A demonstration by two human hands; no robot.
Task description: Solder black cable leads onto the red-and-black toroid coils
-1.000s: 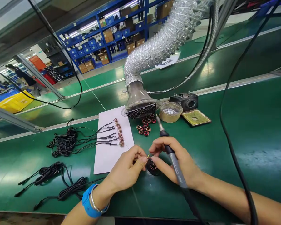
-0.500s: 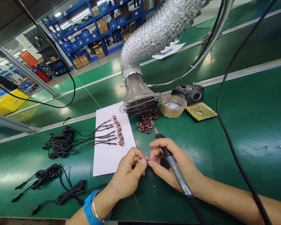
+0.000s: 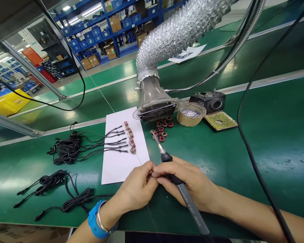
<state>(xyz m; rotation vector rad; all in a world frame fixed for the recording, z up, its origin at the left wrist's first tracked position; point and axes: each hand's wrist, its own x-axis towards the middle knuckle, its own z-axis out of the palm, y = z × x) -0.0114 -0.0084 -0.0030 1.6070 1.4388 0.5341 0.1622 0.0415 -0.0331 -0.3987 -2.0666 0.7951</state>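
My right hand [image 3: 190, 179] is closed around a soldering iron [image 3: 192, 206], its metal tip pointing up and away toward the ring coils. The thumb and fingertips of that hand also meet the fingertips of my left hand [image 3: 139, 185]. My left hand is pinched on the end of a thin black cable [image 3: 103, 195], which runs in from the left beneath the wrist; the fingers mostly hide its end. Small red and black wire-wound ring coils [image 3: 162, 131] lie beyond the iron. On a white sheet [image 3: 114, 168], more coils [image 3: 132, 141] sit in a row beside cable ends.
A fume extraction hood [image 3: 157, 108] on a silver duct [image 3: 162, 47] hangs over the coils. Right of it stand a round solder-filled tub [image 3: 190, 118], a black iron stand [image 3: 210, 101] and a yellow sponge tray [image 3: 220, 120]. Bundled black cables [image 3: 68, 148] lie at left.
My hands have come together, so the coloured wires seen between them are now hidden. The iron has rolled and its tip swung left. The whole view has shifted slightly.
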